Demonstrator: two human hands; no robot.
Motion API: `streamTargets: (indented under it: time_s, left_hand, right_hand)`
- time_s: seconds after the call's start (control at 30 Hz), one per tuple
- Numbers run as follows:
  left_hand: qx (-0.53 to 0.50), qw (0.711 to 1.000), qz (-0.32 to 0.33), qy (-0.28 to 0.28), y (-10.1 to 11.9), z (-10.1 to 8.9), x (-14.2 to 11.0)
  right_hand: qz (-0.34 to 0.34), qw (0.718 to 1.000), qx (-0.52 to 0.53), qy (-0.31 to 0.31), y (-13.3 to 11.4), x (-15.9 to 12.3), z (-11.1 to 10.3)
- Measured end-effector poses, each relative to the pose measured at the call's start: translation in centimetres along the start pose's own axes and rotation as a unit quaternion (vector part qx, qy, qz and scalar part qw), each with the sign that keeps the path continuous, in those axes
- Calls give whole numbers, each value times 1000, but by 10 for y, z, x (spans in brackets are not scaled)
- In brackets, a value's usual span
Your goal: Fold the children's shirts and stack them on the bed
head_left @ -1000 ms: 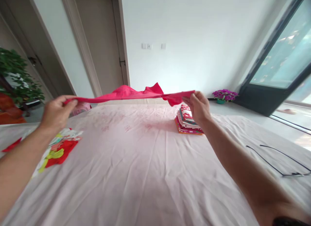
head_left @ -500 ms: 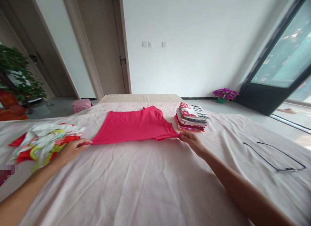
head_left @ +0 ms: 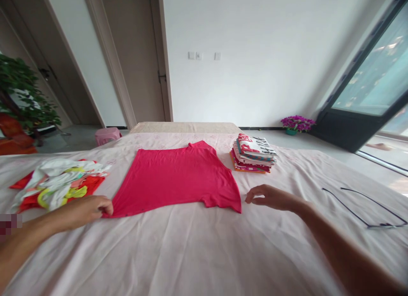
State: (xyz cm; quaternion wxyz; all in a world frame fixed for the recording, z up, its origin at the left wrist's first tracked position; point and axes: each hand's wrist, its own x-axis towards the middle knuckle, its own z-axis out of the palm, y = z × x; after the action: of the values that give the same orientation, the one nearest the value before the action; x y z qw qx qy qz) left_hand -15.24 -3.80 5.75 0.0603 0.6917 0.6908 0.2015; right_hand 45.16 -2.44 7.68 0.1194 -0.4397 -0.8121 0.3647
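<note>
Crimson-pink cloth shirt lies spread on wrinkled pale-pink sheet.
Left hand curls at its near-left corner, grasp unclear; right hand is released, just beside its right end.

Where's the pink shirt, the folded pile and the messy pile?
Pink shirt (head_left: 178, 177): head view, middle of the cloth.
Folded pile (head_left: 254, 158): head view, its front side.
Messy pile (head_left: 62, 176): head view, white part.

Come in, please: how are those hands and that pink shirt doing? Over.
Left hand at near-left corner of pink shirt, grip unclear. Right hand open, off the shirt. Shirt spread on pale cloth; folded stack beside it.
</note>
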Motion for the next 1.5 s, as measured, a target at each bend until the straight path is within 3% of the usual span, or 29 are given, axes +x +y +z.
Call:
streamTargets:
  time_s: [0.03,0.13,0.23,0.3,0.43,0.53,0.7,0.8,0.87,0.93,1.03,1.13,1.23,1.33,1.5]
  left_hand:
    - [2,1000,7,-1,12,6,10]
    - [6,999,42,-10,46,27,47]
    - [8,996,91,-23,73,53,86]
    - [17,992,121,-40,87,73,107]
    - [66,992,94,-53,106,115,135]
    - [87,993,56,-56,97,134,146]
    - [143,989,5,-33,38,132,151]
    - [157,987,-35,-11,5,122,148]
    - [155,986,-66,1,-5,115,142]
    - [161,980,-118,18,-4,108,134]
    - [187,967,-167,46,19,103,121]
    - [173,978,-109,43,53,107,107]
    - [134,990,-48,-4,76,117,91]
    - [148,989,-27,-18,72,122,77]
    - [180,984,-20,-2,32,108,59]
  right_hand:
    - [2,1000,-6,4,-6,7,-5]
    - [-39,994,-30,95,-31,48,-6]
    - [-62,978,-123,156,-57,109,15]
    - [-68,965,-197,157,-67,152,36]
    - [-2,949,-282,141,-55,214,68]
    - [62,939,-311,132,-24,231,70]
    - [127,922,-333,153,20,226,48]
    - [135,919,-341,146,27,217,38]
    - [133,915,-353,146,25,212,34]
    - [131,904,-371,166,18,207,34]
    - [131,887,-389,212,0,202,45]
    - [102,901,-365,209,-23,196,72]
    - [67,925,-332,172,-38,187,99]
    - [77,930,-327,151,-36,170,107]
    - [143,910,-346,176,-6,136,82]
